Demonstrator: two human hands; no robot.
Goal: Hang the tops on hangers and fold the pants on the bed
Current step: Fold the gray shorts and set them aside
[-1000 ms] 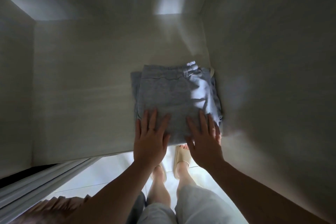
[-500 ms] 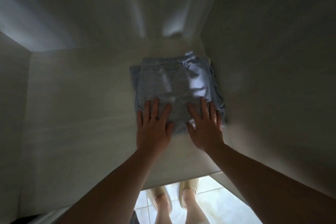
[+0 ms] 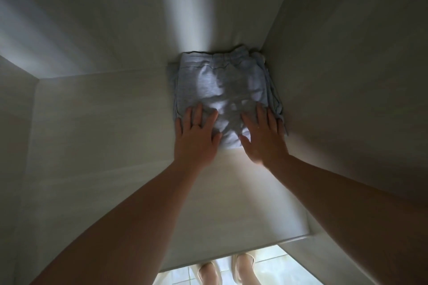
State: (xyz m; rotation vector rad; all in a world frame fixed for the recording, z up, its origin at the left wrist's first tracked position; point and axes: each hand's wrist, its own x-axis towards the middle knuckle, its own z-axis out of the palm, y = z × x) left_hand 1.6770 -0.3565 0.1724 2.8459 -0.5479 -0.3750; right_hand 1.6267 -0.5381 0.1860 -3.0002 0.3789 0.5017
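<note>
A folded pair of light grey pants (image 3: pixel 222 85) lies flat on a pale shelf (image 3: pixel 104 134) inside a cupboard, pushed into the back right corner. Its waistband faces the back wall. My left hand (image 3: pixel 196 136) lies flat with straight fingers on the near left edge of the pants. My right hand (image 3: pixel 261 136) presses flat on the near right edge, fingers spread. Both arms are stretched forward over the shelf.
The cupboard's right side wall (image 3: pixel 347 76) stands right beside the pants, the back wall (image 3: pixel 139 18) just behind them. The left side wall (image 3: pixel 16 122) is far off. Below the shelf's front edge (image 3: pixel 231 254) I see my feet in slippers (image 3: pixel 243 266) on a tiled floor.
Both hands have slid the folded pants deeper along the shelf, from near the front edge to the back right corner. The shelf's front edge now lies far behind my hands.
</note>
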